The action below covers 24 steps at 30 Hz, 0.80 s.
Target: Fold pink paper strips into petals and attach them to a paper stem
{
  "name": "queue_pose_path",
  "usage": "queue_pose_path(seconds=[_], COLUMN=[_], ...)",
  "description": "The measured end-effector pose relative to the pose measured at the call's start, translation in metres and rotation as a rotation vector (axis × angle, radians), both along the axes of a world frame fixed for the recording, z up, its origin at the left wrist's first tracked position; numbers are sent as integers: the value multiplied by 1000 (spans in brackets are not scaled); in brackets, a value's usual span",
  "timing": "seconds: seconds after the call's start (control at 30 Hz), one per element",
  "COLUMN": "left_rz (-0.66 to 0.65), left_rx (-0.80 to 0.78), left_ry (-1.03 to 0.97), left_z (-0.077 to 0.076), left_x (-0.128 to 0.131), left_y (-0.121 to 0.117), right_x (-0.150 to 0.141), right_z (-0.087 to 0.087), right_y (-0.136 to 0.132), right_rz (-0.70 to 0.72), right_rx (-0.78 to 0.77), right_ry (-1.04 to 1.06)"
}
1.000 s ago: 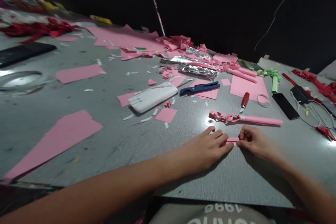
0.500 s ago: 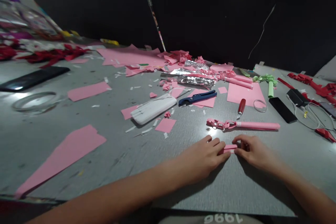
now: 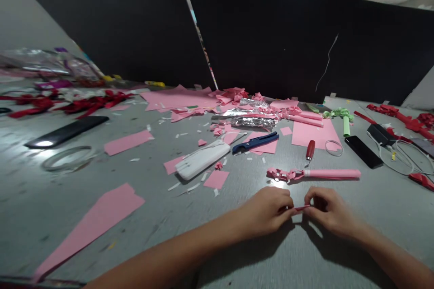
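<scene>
Between my two hands is a small strip of pink paper (image 3: pixel 300 208), seen nearly edge-on, with a whitish bit hanging under it. The left end is pinched by my left hand (image 3: pixel 271 210), fingers closed. At the other end, my right hand (image 3: pixel 330 210) pinches it between thumb and forefinger. Just beyond my hands lies a rolled pink paper tube (image 3: pixel 334 174) with a cut, curled fringe at its left end. A red-handled cutter (image 3: pixel 309 150) rests behind the tube. My fingers partly hide the strip.
A white oblong case (image 3: pixel 202 159) and a blue cutting tool (image 3: pixel 256 142) lie ahead to the left. Pink sheets (image 3: pixel 183 97), silver foil (image 3: pixel 244 122) and scraps are strewn at the back. Phones lie left (image 3: pixel 69 132) and right (image 3: pixel 364 151), the latter near a white cable (image 3: pixel 405 158).
Both hands now hold the strip on edge, where before it lay flatter on the table with its face showing. The camera has tilted upward, so the scene sits lower.
</scene>
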<state>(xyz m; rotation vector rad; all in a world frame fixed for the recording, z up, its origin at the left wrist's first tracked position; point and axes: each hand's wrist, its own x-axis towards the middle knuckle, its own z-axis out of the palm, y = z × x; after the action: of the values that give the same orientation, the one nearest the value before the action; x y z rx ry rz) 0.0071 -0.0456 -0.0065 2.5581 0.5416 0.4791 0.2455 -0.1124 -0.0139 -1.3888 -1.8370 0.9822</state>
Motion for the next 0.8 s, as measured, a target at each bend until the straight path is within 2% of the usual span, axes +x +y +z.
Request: queue_pose_path(seconds=[0.13, 0.27, 0.43, 0.63, 0.8], left_rz=[40, 117, 115, 132, 133], left_rx=[-443, -606, -872, -920, -823], left_ry=[-74, -241, -304, -341, -285], left_z=[11, 10, -3, -10, -3], left_x=[-1, 3, 8, 12, 6], left_y=[-8, -13, -17, -20, -16], right_x=[-7, -17, -26, -28, -25], right_z=[-2, -5, -5, -6, -5], right_y=[2, 2, -1, -3, -1], right_rz=[-77, -16, -36, -85, -103], right_rx=[-90, -225, -104, -28, -68], right_ry=[283, 419, 378, 318, 346])
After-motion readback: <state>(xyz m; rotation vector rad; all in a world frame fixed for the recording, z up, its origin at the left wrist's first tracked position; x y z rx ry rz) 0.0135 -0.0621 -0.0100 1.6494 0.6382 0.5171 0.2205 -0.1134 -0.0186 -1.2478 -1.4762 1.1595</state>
